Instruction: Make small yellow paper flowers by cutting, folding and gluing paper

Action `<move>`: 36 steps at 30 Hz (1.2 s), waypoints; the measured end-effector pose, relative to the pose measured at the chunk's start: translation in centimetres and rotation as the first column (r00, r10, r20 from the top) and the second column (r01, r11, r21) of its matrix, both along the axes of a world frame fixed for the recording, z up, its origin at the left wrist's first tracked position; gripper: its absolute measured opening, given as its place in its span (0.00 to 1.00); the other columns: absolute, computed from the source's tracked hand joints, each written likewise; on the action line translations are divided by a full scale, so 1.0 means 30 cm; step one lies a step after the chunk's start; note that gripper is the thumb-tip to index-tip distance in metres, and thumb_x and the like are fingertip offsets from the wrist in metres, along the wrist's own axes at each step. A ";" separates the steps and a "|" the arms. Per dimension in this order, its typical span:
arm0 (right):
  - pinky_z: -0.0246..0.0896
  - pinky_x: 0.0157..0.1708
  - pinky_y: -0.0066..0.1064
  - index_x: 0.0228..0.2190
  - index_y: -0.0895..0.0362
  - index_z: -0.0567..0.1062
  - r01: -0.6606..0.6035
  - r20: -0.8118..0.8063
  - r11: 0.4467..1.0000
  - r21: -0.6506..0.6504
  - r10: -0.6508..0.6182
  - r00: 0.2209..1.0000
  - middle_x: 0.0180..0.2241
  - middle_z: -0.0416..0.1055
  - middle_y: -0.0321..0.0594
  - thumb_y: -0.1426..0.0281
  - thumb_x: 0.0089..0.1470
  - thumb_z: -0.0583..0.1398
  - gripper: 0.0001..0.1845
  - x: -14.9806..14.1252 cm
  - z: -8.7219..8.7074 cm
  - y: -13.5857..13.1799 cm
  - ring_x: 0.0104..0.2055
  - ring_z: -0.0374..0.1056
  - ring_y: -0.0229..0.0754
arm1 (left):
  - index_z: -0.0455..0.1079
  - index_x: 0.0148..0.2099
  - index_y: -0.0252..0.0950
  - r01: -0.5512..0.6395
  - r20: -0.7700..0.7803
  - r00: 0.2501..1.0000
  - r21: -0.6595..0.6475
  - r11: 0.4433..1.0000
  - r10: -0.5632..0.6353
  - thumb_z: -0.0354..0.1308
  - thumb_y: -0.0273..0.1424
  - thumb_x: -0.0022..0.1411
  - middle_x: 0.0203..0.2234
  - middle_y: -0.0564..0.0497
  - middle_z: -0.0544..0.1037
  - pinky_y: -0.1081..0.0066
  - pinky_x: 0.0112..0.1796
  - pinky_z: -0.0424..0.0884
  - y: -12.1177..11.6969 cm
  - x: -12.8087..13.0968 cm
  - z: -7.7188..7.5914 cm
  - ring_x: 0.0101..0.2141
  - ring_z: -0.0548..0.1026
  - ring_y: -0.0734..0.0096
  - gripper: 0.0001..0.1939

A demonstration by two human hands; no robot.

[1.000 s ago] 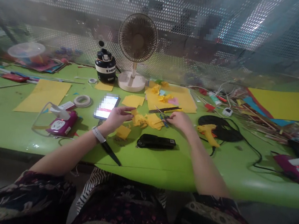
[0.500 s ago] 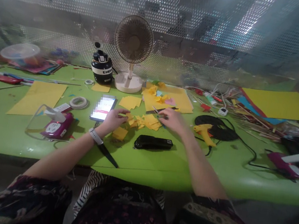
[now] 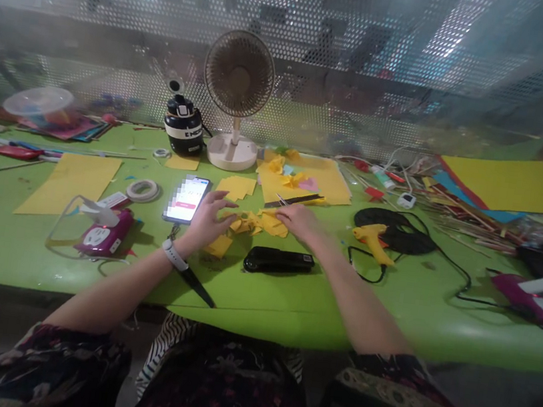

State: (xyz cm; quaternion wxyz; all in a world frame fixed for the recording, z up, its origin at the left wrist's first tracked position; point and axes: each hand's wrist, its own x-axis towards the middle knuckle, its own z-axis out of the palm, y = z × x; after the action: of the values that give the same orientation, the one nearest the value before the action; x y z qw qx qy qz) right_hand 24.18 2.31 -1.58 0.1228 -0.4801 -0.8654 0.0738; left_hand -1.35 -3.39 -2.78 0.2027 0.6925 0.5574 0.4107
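My left hand (image 3: 208,221) is open, its fingers spread beside the smartphone (image 3: 183,202) and just left of the small pile of cut yellow paper pieces (image 3: 248,222). My right hand (image 3: 298,222) is at the pile's right side, thumb and fingers pinched on a yellow paper piece (image 3: 269,211) at its edge. Just beyond these fingertips lie a slim dark stick-like tool (image 3: 305,199) and a small metal tool whose kind I cannot make out. A black stapler (image 3: 278,262) rests in front of the pile. Yellow paper squares (image 3: 236,188) are stacked behind it.
Folded yellow paper flowers (image 3: 292,179) lie on a yellow sheet at the back. A white fan (image 3: 232,151) and a dark bottle (image 3: 184,127) stand behind. A yellow glue gun (image 3: 374,241) with its cord is at right; tape (image 3: 142,190) and a purple power strip (image 3: 104,232) are at left.
My right hand has moved left and closed its fingers at the pile, away from the small metal tool. My left hand has drawn slightly back, its fingers spreading wider.
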 end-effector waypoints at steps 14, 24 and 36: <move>0.61 0.57 0.51 0.40 0.57 0.79 -0.263 -0.052 0.807 0.529 0.340 0.939 0.52 0.75 0.48 0.74 0.63 0.55 0.12 -0.124 0.091 -0.222 0.53 0.70 0.50 | 0.72 0.57 0.38 0.569 0.633 0.662 -0.078 0.819 -0.400 0.65 0.34 0.59 0.53 0.41 0.77 0.57 0.58 0.67 -0.056 0.061 0.022 0.55 0.74 0.59 0.23; 0.63 0.56 0.48 0.33 0.56 0.77 -0.182 -0.207 0.857 0.481 0.313 0.927 0.52 0.74 0.49 0.70 0.63 0.57 0.09 -0.126 0.089 -0.220 0.53 0.69 0.50 | 0.77 0.44 0.36 0.531 0.781 0.579 -0.146 0.835 -0.232 0.69 0.40 0.54 0.40 0.47 0.82 0.59 0.53 0.72 -0.081 0.075 0.014 0.43 0.80 0.64 0.17; 0.66 0.44 0.37 0.37 0.55 0.74 -0.186 -0.344 0.953 0.238 0.262 0.902 0.38 0.77 0.44 0.68 0.64 0.56 0.07 -0.130 0.059 -0.215 0.42 0.72 0.46 | 0.76 0.41 0.35 0.503 0.778 0.607 -0.220 0.836 -0.161 0.70 0.46 0.51 0.39 0.45 0.83 0.60 0.44 0.78 -0.073 0.074 0.008 0.41 0.82 0.60 0.22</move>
State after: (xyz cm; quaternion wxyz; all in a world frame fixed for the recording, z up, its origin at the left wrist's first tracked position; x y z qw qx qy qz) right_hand 20.28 -4.15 0.18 0.3224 -0.3393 -0.8791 0.0899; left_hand 0.86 -5.57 -2.54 0.6258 0.5014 0.3600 0.4769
